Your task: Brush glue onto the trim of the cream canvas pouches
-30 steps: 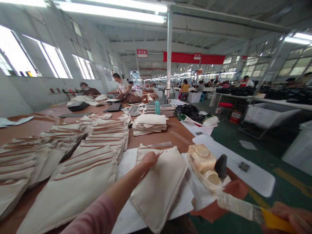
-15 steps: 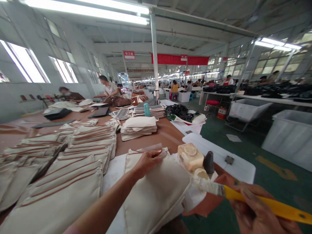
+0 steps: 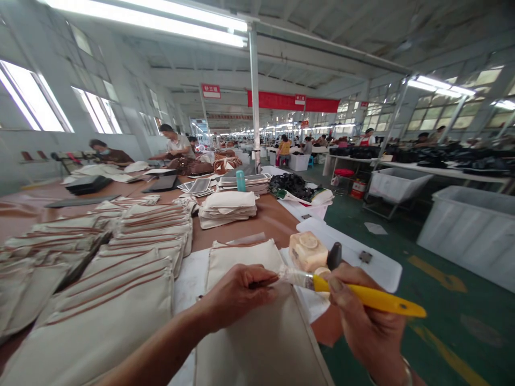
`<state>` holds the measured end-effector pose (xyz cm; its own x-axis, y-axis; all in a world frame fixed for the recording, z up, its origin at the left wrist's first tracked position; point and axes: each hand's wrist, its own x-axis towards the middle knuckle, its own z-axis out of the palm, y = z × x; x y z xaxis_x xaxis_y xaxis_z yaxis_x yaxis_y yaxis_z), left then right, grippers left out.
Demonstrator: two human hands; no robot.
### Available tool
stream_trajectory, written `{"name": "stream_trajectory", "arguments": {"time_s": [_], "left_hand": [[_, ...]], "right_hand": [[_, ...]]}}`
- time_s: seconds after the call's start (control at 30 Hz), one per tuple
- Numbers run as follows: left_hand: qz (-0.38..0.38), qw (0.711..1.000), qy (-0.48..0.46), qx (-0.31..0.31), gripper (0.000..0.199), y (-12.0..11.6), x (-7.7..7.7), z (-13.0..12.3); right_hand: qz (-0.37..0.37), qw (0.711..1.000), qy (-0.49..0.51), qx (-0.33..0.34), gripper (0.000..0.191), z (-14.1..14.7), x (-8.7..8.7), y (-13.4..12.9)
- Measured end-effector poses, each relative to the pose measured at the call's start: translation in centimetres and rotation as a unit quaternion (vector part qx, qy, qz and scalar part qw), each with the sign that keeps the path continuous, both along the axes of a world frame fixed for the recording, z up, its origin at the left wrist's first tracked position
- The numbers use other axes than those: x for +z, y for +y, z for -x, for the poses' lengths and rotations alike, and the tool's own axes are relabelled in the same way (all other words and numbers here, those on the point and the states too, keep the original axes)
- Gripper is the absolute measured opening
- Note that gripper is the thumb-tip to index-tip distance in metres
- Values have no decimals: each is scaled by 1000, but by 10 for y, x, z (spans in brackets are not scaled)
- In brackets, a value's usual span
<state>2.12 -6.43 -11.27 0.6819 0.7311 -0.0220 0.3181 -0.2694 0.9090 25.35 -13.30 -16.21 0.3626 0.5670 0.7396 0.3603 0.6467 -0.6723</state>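
Note:
My right hand (image 3: 364, 311) is wrapped around the yellow handle of a paintbrush (image 3: 374, 301). The brush's whitish bristles meet the fingertips of my left hand (image 3: 245, 292). Those left fingers are pinched together over a cream fabric bag piece (image 3: 257, 343), and what they hold is too small to make out. The bag piece lies before me, with a brown-trimmed edge at its far end. Just beyond the brush stands a yellowish plastic container (image 3: 308, 251) with a round cap, beside a dark cone-shaped piece (image 3: 334, 255).
Overlapping cream bag pieces with brown trim (image 3: 116, 300) cover the table's left side. Farther back are a cream stack (image 3: 227, 209) and a teal bottle (image 3: 240, 180). White bins (image 3: 469, 236) stand on the green floor to the right. Other people work in the background.
My left hand has moved from the bag piece's far edge toward me. My right hand has brought the brush left and up, from beside the container to my left fingertips.

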Motion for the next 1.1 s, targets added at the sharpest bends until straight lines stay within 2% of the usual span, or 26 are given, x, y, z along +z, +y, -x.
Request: {"name": "stream_trajectory", "arguments": {"time_s": [0.07,0.13,0.27,0.37,0.43,0.53,0.63,0.7,0.77,0.87,1.03,1.1], "left_hand": [[8,1000,-8,-5,32,-5,1,3],[16,1000,-9,-15,33,-8,1,5],[-10,999,11,-29,39,-13,-1,9],[-87,996,31,-17,38,-19,-1,11],[-184,982,48,3,34,-24,-2,12],[-362,930,69,7,26,-34,-4,14],[-521,848,99,-13,20,-44,-3,16],[-605,786,124,-24,19,-49,0,17],[-657,740,137,-39,18,-53,4,18],[-681,716,138,-60,18,-57,11,17],[-692,707,132,-52,24,-60,17,17],[-697,703,132,-51,25,-60,16,18]], "right_hand": [[-6,999,-26,-29,9,-2,2,-3],[-16,999,-9,-46,8,-3,5,-8],[-14,1000,-2,2,8,3,10,-17],[-2,999,-32,1,8,7,11,-17],[-2,1000,2,-23,7,4,11,-17],[1,995,95,2,8,-2,17,-22],[14,985,169,33,11,-3,28,-30],[23,980,191,43,13,0,37,-35],[27,980,189,59,12,4,44,-39],[26,984,144,98,8,5,43,-41],[62,986,-48,150,11,-11,32,-47],[58,987,-56,137,10,-14,36,-51]]}}
